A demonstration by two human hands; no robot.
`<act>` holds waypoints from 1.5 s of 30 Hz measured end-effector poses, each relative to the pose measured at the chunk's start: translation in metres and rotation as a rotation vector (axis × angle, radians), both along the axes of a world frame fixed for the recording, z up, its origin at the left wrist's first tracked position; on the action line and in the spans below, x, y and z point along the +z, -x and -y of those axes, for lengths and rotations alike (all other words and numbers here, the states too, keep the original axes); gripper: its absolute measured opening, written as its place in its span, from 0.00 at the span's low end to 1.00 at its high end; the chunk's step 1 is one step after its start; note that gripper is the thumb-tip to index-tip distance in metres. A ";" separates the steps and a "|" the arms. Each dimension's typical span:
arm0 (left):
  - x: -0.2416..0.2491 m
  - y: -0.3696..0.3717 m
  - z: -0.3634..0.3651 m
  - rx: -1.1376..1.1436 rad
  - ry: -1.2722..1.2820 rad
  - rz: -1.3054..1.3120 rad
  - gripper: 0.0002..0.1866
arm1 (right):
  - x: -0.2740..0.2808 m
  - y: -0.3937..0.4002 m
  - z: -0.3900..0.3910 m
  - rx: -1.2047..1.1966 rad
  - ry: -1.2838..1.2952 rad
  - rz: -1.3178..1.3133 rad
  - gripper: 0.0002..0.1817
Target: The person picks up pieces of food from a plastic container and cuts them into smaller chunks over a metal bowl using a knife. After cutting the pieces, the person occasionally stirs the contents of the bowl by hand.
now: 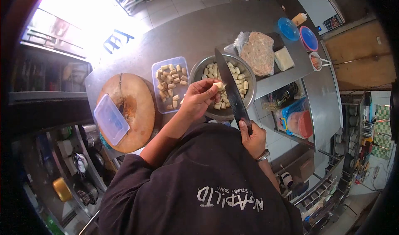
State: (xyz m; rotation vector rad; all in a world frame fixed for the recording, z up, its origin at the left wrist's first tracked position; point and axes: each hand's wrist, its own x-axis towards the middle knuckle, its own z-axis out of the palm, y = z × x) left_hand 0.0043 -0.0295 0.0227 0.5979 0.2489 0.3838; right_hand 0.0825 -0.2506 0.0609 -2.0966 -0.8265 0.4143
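My left hand (201, 97) pinches a short, pale piece of peeled banana-like food (219, 86) between thumb and fingers. In my right hand (252, 138) is the handle of a long dark kitchen knife (232, 87), its blade slanting up and left beside the held piece. Both are over a round metal bowl (252, 79) with many similar pale chunks in it. Just left of the bowl, a clear plastic container (157, 105) holds more cut chunks, some browner on the outside.
A round wooden chopping board (143, 93) with a translucent lid (111, 119) lies at the left of the metal table (178, 37). Right of the bowl are a bagged mass of food (257, 54) and a pale block (284, 59). Blue (288, 29) and pink-rimmed tubs (308, 38) stand farther right.
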 end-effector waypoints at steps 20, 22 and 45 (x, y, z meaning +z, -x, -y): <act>-0.006 -0.001 0.002 0.067 -0.032 -0.037 0.12 | -0.010 0.004 0.005 -0.068 -0.091 0.025 0.14; -0.001 0.000 -0.003 0.045 0.047 0.003 0.11 | -0.011 0.004 0.006 -0.058 -0.083 0.014 0.14; 0.003 0.010 0.022 -0.122 -0.219 -0.184 0.12 | -0.009 0.002 0.002 0.037 -0.037 0.022 0.16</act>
